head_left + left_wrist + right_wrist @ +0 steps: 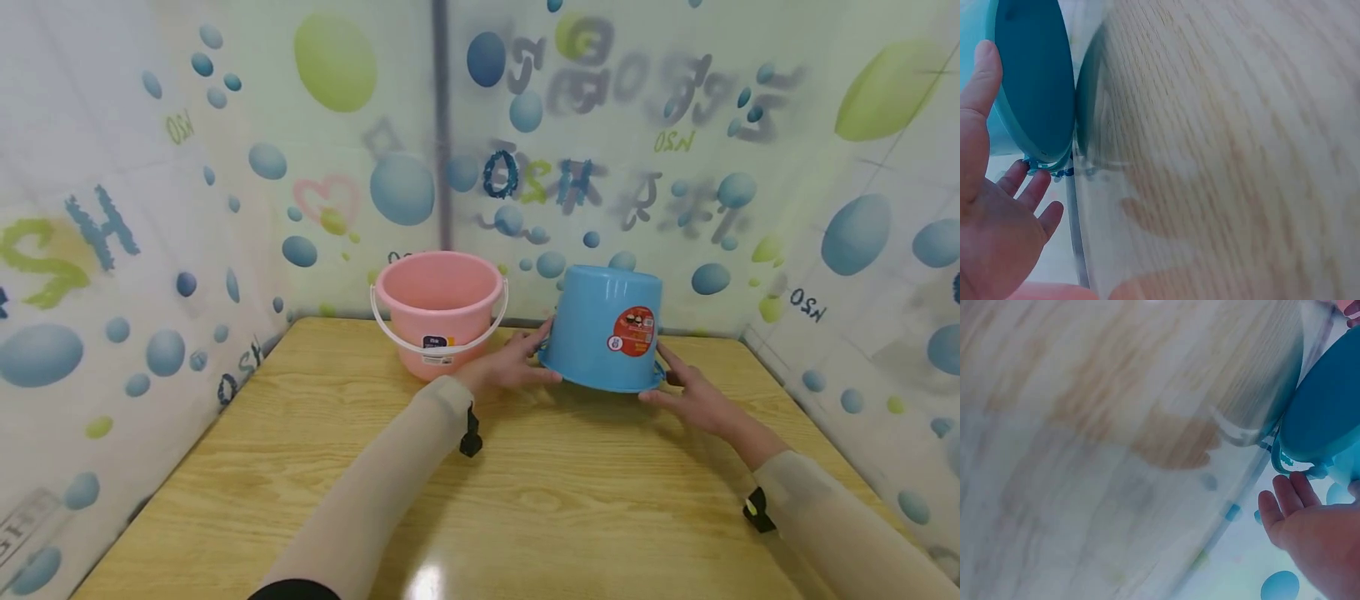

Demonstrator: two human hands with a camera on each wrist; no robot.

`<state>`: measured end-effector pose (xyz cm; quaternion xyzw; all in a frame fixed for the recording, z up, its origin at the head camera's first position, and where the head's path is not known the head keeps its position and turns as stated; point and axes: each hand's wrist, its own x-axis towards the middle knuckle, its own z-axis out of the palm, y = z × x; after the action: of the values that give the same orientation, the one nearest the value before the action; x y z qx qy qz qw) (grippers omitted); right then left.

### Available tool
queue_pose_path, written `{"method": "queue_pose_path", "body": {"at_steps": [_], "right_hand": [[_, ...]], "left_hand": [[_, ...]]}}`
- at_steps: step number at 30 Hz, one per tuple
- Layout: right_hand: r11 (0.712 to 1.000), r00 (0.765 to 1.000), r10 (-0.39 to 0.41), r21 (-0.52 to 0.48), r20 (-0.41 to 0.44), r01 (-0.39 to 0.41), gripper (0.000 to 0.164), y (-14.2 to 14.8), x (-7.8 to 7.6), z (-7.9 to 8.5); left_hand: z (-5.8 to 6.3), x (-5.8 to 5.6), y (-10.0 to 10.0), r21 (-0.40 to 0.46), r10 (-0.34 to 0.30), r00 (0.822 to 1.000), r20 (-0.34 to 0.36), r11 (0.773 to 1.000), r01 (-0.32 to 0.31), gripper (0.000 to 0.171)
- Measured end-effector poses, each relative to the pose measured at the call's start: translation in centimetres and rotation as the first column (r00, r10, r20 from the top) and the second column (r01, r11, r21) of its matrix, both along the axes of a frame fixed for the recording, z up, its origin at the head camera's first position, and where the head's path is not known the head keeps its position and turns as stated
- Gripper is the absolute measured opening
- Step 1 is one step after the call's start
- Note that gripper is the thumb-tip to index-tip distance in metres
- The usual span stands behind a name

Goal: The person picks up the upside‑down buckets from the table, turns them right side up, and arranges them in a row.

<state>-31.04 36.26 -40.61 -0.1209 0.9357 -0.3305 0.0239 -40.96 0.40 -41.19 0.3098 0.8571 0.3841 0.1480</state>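
An upside-down blue bucket [592, 329] with a red label is held between both hands at the right rear of the table, tilted, its front rim raised above the tabletop. In the head view my left hand [517, 360] holds its left side low near the rim. The left wrist view shows that hand's thumb [986, 69] against the outer wall and the other fingers by the handle joint. My right hand [693, 396] holds the right side of the rim; its fingers [1288, 497] are at the handle in the right wrist view. The bucket's dark inside faces down.
A pink bucket [441, 287] with a white handle stands upright at the back left, close to my left forearm. The wooden table [525, 500] reflects light. Patterned curtains [405, 100] rise along its back and both sides.
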Motion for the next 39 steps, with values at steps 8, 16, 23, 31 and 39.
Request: {"method": "queue_pose_path", "body": {"at_steps": [8,16,23,31,39], "right_hand": [[0.996,0.998,0.037,-0.082,-0.045,-0.04,0.092,-0.2,0.2,0.2],[0.978,0.987,0.052,-0.191,-0.154,-0.082,0.076,-0.7,0.7,0.7],[0.948,0.975,0.039,-0.299,-0.217,-0.105,0.07,-1.0,1.1,0.9],[0.941,0.976,-0.019,-0.332,-0.219,-0.056,0.068,-1.1,1.5,1.4],[0.947,0.947,-0.05,-0.316,-0.317,-0.056,0.065,-0.9,1.7,1.9]], "left_hand": [[0.3,0.6,-0.3,0.075,0.018,0.999,0.033,0.997,-0.021,0.107],[0.8,1.2,0.0,0.201,0.017,0.998,0.067,0.979,-0.03,0.103],[1.2,1.7,0.1,0.238,0.012,0.997,0.08,0.971,-0.031,0.097],[1.5,2.0,0.2,0.332,-0.018,0.997,0.08,0.943,-0.01,0.087],[2.1,2.4,0.1,0.379,-0.031,0.999,0.017,0.925,0.023,0.082]]}}
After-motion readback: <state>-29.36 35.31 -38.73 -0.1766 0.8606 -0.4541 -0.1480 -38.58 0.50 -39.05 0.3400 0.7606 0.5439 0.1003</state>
